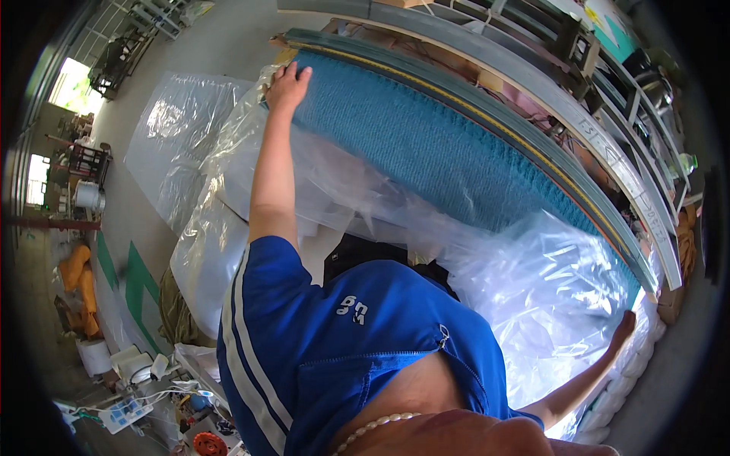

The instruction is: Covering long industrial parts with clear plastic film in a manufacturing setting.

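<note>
A long piece of ribbed blue textile [426, 137] lies across the work surface in front of me. Clear plastic sheet [547, 281] covers its near edge and drapes toward my body, crumpled and shiny at the right. At the textile's far left end, my left hand [287, 90] rests on it and the film beside it, fingers stretched and thumb apart. My right hand [625, 327] is at the opposite end, by the textile's right corner. Its fingers look closed on the plastic edge, though they are partly hidden.
A rail with a yellow measuring strip [494, 114] runs along the textile's far side. Beyond it are long metal beams [608, 144]. More film [179, 129] spreads over the floor at left. A power strip [125, 414] with cables and white rolls [131, 363] sit at lower left.
</note>
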Motion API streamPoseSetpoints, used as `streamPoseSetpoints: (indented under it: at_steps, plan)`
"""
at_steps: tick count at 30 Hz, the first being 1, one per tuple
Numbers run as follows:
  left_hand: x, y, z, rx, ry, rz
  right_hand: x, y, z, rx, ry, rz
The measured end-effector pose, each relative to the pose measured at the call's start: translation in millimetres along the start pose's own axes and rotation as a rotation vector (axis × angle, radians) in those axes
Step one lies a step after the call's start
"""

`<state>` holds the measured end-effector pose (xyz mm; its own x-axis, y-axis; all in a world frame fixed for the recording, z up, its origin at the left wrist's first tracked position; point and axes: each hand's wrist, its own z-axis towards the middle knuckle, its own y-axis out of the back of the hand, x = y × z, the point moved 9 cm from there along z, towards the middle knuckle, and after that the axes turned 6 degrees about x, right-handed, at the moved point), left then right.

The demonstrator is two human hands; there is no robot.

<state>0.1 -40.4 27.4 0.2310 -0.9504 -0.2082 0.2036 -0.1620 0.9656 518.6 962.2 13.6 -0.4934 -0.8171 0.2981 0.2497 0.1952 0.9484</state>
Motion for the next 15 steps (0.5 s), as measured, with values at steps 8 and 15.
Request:
streamPoseSetpoints:
  at_steps: [8, 15]
  plan:
    - [-37, 41, -4, -0.156, -0.36, -0.2, 109, -22, 19, -0.3, -0.033, -0.013]
    - [-184, -67, -392, 1.824, -0.65, -0.59, 115, -9, 1, -0.338, -0.29, -0.003]
